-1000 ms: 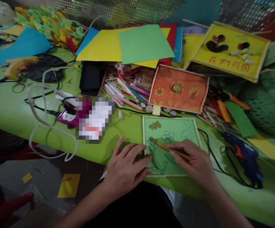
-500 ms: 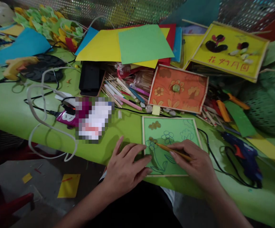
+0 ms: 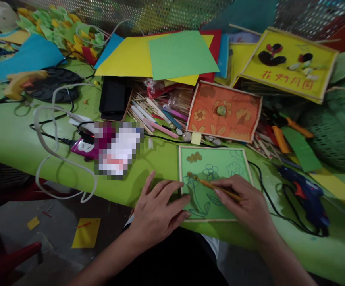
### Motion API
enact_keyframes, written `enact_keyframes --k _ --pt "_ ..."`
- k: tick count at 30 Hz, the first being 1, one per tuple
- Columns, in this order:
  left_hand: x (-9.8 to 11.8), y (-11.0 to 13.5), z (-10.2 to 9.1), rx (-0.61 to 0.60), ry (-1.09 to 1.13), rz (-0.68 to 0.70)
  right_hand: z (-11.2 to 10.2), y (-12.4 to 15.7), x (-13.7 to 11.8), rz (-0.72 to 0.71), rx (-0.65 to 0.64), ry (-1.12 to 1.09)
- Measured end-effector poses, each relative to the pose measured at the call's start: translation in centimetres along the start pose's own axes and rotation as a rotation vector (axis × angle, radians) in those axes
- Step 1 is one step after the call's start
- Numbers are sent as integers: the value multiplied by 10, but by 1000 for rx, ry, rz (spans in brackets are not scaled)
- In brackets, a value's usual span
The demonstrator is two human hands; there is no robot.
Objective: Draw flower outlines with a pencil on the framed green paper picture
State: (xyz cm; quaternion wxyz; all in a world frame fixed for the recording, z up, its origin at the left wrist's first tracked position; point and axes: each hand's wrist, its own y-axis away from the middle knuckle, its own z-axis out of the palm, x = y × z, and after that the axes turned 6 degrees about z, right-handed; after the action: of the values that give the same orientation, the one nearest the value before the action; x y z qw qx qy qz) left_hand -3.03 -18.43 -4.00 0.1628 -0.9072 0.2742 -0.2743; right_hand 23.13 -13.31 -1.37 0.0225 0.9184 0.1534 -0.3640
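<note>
A green paper picture (image 3: 216, 159) with a thin wooden frame lies at the table's front edge. Outlined flowers, leaves and a tree are drawn on it, and a cloud at its upper left is coloured brown. My right hand (image 3: 243, 204) grips a golden-yellow marker pen (image 3: 216, 188), its tip on a petal of the left flower, where some petals are brown. Fingers apart, my left hand (image 3: 160, 204) rests over the picture's left edge and holds nothing.
Behind the picture lie an orange framed picture (image 3: 208, 113), pens and sticks (image 3: 151, 113). A blue glue gun (image 3: 305, 194) with its cord is at the right, pliers (image 3: 279, 137) beyond it. A power strip (image 3: 84, 147) and looped white cable (image 3: 51, 147) lie left.
Both hands stay almost in the same place. The pen tip has shifted very slightly on the petal; nothing else has visibly moved.
</note>
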Motion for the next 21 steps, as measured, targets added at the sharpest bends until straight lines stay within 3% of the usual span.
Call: enact_keyframes --k 21 --pt "0 0 0 11 -2 2 3 -2 -2 -22 3 12"
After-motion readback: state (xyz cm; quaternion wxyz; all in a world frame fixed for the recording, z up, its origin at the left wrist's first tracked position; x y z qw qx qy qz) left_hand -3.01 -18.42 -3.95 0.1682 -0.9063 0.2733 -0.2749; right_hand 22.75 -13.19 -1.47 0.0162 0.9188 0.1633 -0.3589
